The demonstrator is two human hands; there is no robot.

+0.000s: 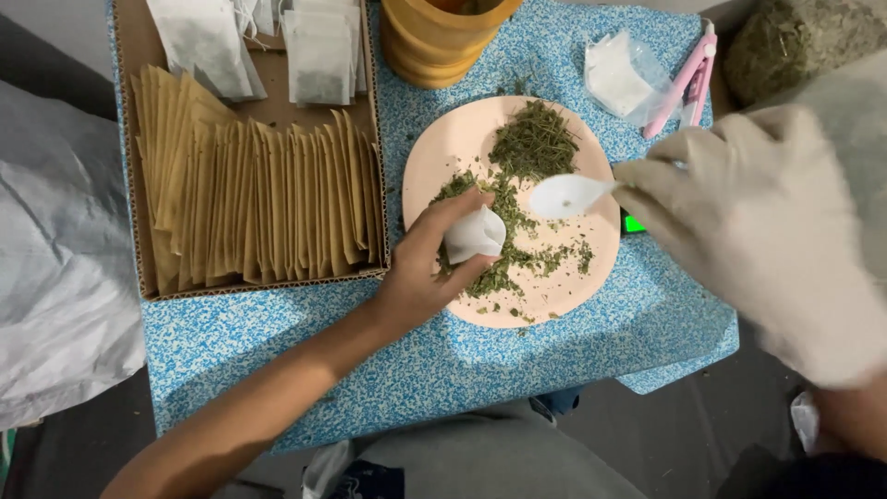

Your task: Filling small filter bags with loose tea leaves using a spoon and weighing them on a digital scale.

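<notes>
— While the bare left hand [434, 263] is resting on the round pale-pink plate [462, 139], what is it gripping?

— It is pinching a small white empty filter bag [474, 234] between thumb and fingers, with the bag's mouth gaping open toward the right. The hand is lying right on the scattered dried green herb leaves [534, 143], which are piled thickest at the far side of the plate.

— And the gloved right hand [758, 222]?

— It is closing around the handle of a small white plastic spoon [565, 195], with the bowl pointing left. The spoon's long axis is running almost straight across, from the glove toward the bag, and the bowl is hovering just beside the bag's open mouth, slightly farther from the person. I cannot tell whether the bowl is carrying any herb.

— So which hand is nearer the bag?

— The left one is already holding it; the right is reaching it only through the spoon, with the glove itself sitting well off the plate's right edge.

— What is lying around them?

— A shallow brown cardboard tray [139, 268] is sitting to the left on the blue speckled table top [277, 333], packed with a row of tan paper envelopes [259, 203] and some filled white bags [319, 55] behind. A yellow wooden mortar [434, 46] is standing beyond the plate, and a clear packet of white bags [624, 79] and a pink clip-like tool [688, 79] are lying to the far right.
</notes>
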